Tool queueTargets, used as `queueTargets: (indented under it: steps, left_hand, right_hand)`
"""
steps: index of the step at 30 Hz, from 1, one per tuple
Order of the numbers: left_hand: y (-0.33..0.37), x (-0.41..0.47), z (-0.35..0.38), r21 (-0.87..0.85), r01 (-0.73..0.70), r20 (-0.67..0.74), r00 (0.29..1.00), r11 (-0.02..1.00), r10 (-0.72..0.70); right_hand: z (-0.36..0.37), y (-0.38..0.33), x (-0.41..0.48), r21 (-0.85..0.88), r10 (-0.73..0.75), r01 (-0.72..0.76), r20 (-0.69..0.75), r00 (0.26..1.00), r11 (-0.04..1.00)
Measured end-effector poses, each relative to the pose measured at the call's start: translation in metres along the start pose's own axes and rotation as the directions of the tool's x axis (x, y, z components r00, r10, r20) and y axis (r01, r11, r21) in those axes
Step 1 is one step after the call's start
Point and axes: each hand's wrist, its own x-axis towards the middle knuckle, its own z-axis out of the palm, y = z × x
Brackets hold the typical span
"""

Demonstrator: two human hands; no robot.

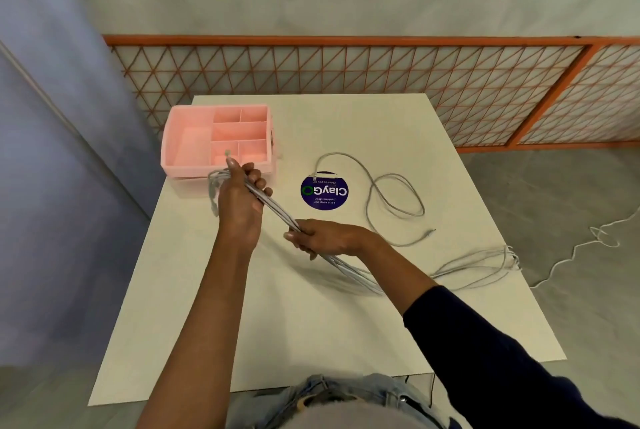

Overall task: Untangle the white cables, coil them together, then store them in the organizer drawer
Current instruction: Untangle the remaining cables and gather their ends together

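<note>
**A:** Why both on it?

**B:** My left grip and right grip each curl tight round the cable bundle above the bench, so the strands run parallel for coiling, I reckon. The pink organizer sits far left.

Softly and evenly lit from overhead, faintly shadowed on the counter under the cables, motion-smeared along those strands, and bowed by wide-angle distortion beyond the counter's edges.
</note>
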Motion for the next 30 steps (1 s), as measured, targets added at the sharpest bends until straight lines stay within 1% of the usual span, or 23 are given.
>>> queueTargets:
  steps: [3,5,7,10,12,15,17,21,24,26,28,30]
  left_hand:
    - [0.012,0.011,-0.009,-0.097,-0.028,-0.047,0.999,0.995,0.023]
    - [0.026,0.020,-0.020,-0.158,-0.084,-0.092,0.993,0.984,0.070]
    - [0.040,0.025,-0.028,-0.158,-0.126,-0.122,0.987,0.979,0.107]
    - [0.041,0.023,-0.029,-0.105,-0.140,-0.130,0.983,0.985,0.126]
    - [0.037,0.020,-0.023,-0.037,-0.158,-0.140,0.978,0.987,0.152]
    - [0.034,0.016,-0.017,0.100,-0.204,-0.107,0.971,0.974,0.214]
    - [0.031,0.016,-0.016,0.135,-0.212,-0.085,0.971,0.968,0.224]
    - [0.022,0.016,-0.012,0.259,-0.234,-0.028,0.968,0.937,0.250]
    - [0.017,0.015,-0.009,0.310,-0.218,-0.021,0.971,0.925,0.236]
    - [0.013,0.015,-0.006,0.322,-0.203,-0.031,0.974,0.925,0.225]
    - [0.009,0.015,-0.001,0.332,-0.184,-0.044,0.977,0.925,0.210]
    - [0.005,0.017,0.002,0.354,-0.164,-0.060,0.978,0.921,0.198]
  right_hand:
    - [0.001,0.006,0.002,-0.010,0.004,-0.003,0.024,1.000,1.000]
    - [0.002,0.017,0.001,-0.016,0.033,-0.032,0.063,0.998,0.999]
    - [0.005,0.031,-0.001,0.013,0.056,-0.058,0.082,0.995,0.998]
    - [0.007,0.043,0.000,0.036,0.068,-0.072,0.098,0.993,0.997]
    - [0.008,0.045,0.002,0.060,0.080,-0.086,0.103,0.991,0.994]
    - [0.005,0.048,0.006,0.078,0.111,-0.120,0.109,0.988,0.990]
    - [0.004,0.051,0.010,0.081,0.136,-0.148,0.133,0.982,0.986]
    - [0.000,0.056,0.019,-0.093,0.185,-0.170,0.187,0.965,0.981]
    - [-0.006,0.066,0.025,-0.123,0.177,-0.152,0.224,0.958,0.981]
    - [-0.016,0.073,0.029,-0.105,0.209,-0.194,0.146,0.967,0.975]
    - [-0.030,0.081,0.034,-0.057,0.221,-0.221,-0.005,0.975,0.974]
    - [-0.042,0.083,0.043,0.000,0.223,-0.224,-0.103,0.969,0.975]
